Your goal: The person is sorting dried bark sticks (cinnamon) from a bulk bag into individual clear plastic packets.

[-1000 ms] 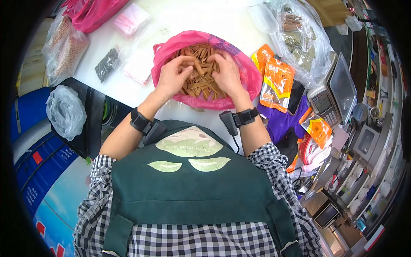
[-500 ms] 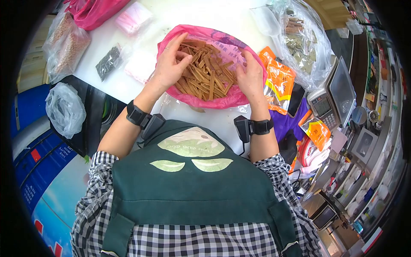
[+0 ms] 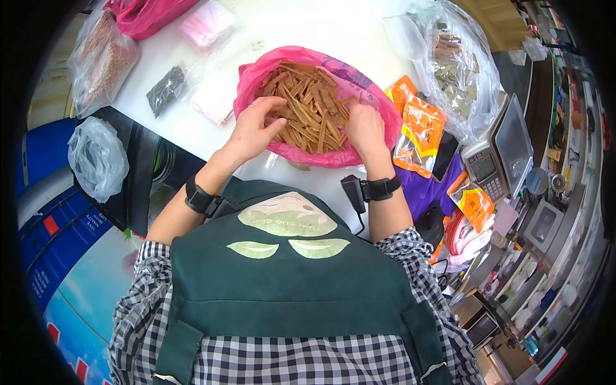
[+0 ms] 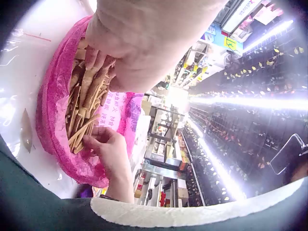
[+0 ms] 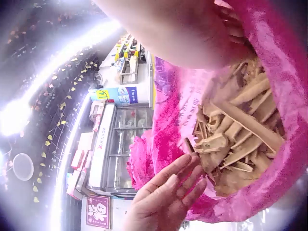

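Note:
Curled strips of cinnamon bark (image 3: 311,106) fill a pink plastic bag (image 3: 260,67) whose mouth is spread wide in the head view. At the bag's left side is my left hand (image 3: 256,127), fingers extended and loosely bent over the bark. The right wrist view shows this left hand (image 5: 166,197) palm up, fingertips at the edge of the pile. My right hand (image 3: 367,131) reaches in at the bag's right side, fingers bent down. In the left wrist view, the right hand's (image 4: 113,151) thumb and fingers pinch ends of bark strips.
Orange spice packets (image 3: 420,138), a phone (image 3: 444,157) and a scale (image 3: 484,163) lie to the right. A clear bag of dried leaves (image 3: 459,83) and a scoop (image 3: 407,38) sit behind them. Small packets (image 3: 167,90) and another pink bag (image 3: 147,16) lie left.
Both hands were in the bark, then drew apart to the bag's rim, opening it wider. Now they have come down at the left and right of the pile.

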Tool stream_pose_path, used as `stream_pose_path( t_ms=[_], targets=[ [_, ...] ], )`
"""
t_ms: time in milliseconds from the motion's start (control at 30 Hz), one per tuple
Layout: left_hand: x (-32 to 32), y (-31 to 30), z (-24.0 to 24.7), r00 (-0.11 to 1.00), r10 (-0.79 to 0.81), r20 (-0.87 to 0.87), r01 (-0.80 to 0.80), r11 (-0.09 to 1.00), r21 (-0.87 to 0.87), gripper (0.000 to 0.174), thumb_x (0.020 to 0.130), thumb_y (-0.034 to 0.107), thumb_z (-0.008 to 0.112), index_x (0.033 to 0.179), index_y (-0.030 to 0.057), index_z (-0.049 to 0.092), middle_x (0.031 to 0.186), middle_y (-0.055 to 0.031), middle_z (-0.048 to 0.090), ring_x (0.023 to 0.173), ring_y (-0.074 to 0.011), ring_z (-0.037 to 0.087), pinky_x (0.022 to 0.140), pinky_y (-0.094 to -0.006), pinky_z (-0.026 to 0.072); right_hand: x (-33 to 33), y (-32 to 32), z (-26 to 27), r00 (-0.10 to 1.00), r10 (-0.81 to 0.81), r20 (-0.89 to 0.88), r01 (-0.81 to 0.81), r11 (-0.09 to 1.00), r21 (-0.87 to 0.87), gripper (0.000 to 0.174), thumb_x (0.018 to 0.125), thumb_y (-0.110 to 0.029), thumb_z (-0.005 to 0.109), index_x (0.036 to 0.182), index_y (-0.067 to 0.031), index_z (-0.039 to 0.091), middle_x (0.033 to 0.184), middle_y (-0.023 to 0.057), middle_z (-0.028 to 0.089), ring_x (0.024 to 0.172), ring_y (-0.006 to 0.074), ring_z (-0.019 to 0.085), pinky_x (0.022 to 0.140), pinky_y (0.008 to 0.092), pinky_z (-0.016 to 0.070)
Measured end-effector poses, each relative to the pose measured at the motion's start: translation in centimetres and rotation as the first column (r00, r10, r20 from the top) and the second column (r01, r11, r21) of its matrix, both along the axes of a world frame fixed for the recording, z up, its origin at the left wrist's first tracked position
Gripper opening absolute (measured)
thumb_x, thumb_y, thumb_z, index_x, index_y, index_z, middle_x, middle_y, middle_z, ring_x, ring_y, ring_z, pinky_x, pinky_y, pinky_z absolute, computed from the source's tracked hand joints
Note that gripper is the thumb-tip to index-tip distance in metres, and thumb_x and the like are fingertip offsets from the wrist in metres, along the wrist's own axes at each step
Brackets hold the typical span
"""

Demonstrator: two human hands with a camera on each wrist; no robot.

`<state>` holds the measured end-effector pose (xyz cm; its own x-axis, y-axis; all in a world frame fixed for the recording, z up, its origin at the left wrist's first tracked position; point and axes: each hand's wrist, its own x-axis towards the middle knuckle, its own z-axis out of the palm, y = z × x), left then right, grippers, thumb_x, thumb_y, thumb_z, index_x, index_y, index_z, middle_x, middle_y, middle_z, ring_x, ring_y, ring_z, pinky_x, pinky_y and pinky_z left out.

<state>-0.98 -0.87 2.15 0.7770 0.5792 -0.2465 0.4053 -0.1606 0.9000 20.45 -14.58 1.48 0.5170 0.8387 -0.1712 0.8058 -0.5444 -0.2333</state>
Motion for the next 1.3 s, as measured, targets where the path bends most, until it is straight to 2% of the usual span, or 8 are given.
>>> stream_pose_path(
  t_ms=[100, 200, 367, 600, 967, 1133, 1200, 1300],
  targets=[
    [0.3, 0.0, 0.5, 1.000, 0.002, 0.010, -0.002, 1.000, -0.020, 0.039, 0.089, 0.006, 0.061, 0.127, 0.0031, 0.055, 0.122, -0.0123, 0.057, 0.110, -0.0215, 0.059, 0.090, -0.0325, 0.0509, -0.1, 0.2, -0.4, 1.000, -0.013, -0.010, 0.013, 1.000, -0.014, 0.016, 0.076, -0.003, 0.059, 0.089, 0.0007, 0.067, 0.084, 0.0229, 0.068, 0.082, 0.0385, 0.067, 0.073, 0.0470, 0.0533],
    [0.4, 0.1, 0.6, 1.000, 0.013, -0.024, -0.012, 0.997, 0.074, 0.036, 0.090, 0.007, 0.061, 0.126, 0.0029, 0.056, 0.119, -0.0125, 0.058, 0.108, -0.0210, 0.060, 0.089, -0.0317, 0.0512, 0.6, -0.5, -0.2, 0.903, -0.106, -0.417, 0.158, 0.983, 0.091, 0.020, 0.075, -0.004, 0.065, 0.093, 0.0028, 0.066, 0.082, 0.0194, 0.068, 0.076, 0.0323, 0.067, 0.070, 0.0400, 0.0538],
    [1.2, -0.2, 0.1, 0.995, 0.067, 0.078, -0.065, 0.998, -0.026, 0.034, 0.091, 0.010, 0.062, 0.124, 0.0021, 0.057, 0.109, -0.0064, 0.062, 0.097, -0.0141, 0.061, 0.081, -0.0276, 0.0510, 0.5, -0.9, 0.6, 0.441, 0.021, -0.897, 0.407, 0.886, 0.220, 0.024, 0.078, -0.001, 0.071, 0.101, 0.0019, 0.063, 0.083, 0.0046, 0.065, 0.077, 0.0113, 0.062, 0.070, 0.0260, 0.0509],
    [4.0, -1.3, 1.7, 0.970, 0.099, 0.224, 0.025, 0.870, -0.492, 0.028, 0.090, 0.014, 0.068, 0.114, 0.0017, 0.060, 0.090, -0.0029, 0.066, 0.080, -0.0085, 0.063, 0.066, -0.0230, 0.0499, -2.6, 0.2, 3.0, 0.255, 0.173, -0.951, 0.357, 0.898, 0.259, 0.025, 0.084, 0.005, 0.067, 0.108, 0.0011, 0.060, 0.091, 0.0018, 0.063, 0.082, 0.0084, 0.060, 0.075, 0.0227, 0.0501],
    [3.4, -1.5, 1.3, 0.999, 0.020, 0.030, -0.019, 0.999, -0.043, 0.031, 0.084, 0.011, 0.073, 0.112, 0.0042, 0.060, 0.077, -0.0013, 0.061, 0.063, -0.0090, 0.058, 0.055, -0.0244, 0.0474, -0.3, -0.6, 2.1, 0.031, 0.170, -0.985, 0.454, 0.875, 0.165, 0.020, 0.083, 0.005, 0.066, 0.102, 0.0019, 0.065, 0.085, 0.0031, 0.064, 0.075, 0.0096, 0.061, 0.065, 0.0254, 0.0511],
    [1.6, -0.4, 0.9, 0.987, 0.107, 0.123, -0.136, 0.955, 0.264, 0.039, 0.081, 0.007, 0.074, 0.118, 0.0060, 0.060, 0.083, -0.0049, 0.055, 0.065, -0.0119, 0.056, 0.061, -0.0268, 0.0478, 0.6, 0.2, 1.9, 0.490, 0.020, -0.871, 0.382, 0.894, 0.236, 0.023, 0.081, -0.002, 0.070, 0.103, -0.0004, 0.065, 0.087, 0.0057, 0.067, 0.077, 0.0181, 0.064, 0.074, 0.0284, 0.0528],
    [0.6, -0.1, 0.1, 0.968, 0.207, 0.142, -0.244, 0.907, 0.343, 0.038, 0.082, 0.007, 0.072, 0.118, 0.0062, 0.060, 0.088, -0.0059, 0.052, 0.062, -0.0110, 0.052, 0.059, -0.0262, 0.0464, -0.6, 1.5, 2.5, 0.867, 0.218, -0.448, 0.020, 0.883, 0.469, 0.033, 0.074, -0.009, 0.074, 0.106, -0.0054, 0.066, 0.100, 0.0106, 0.066, 0.094, 0.0290, 0.062, 0.088, 0.0362, 0.0504],
    [0.5, -0.5, 2.4, 0.958, 0.208, 0.199, -0.285, 0.775, 0.564, 0.036, 0.078, 0.004, 0.072, 0.112, 0.0079, 0.064, 0.090, -0.0058, 0.054, 0.079, -0.0188, 0.054, 0.072, -0.0316, 0.0464, -4.6, 4.3, 1.5, 0.859, 0.476, -0.190, -0.376, 0.837, 0.398, 0.053, 0.068, -0.016, 0.075, 0.119, -0.0130, 0.060, 0.139, 0.0191, 0.043, 0.133, 0.0419, 0.034, 0.108, 0.0557, 0.0315]
  ],
)
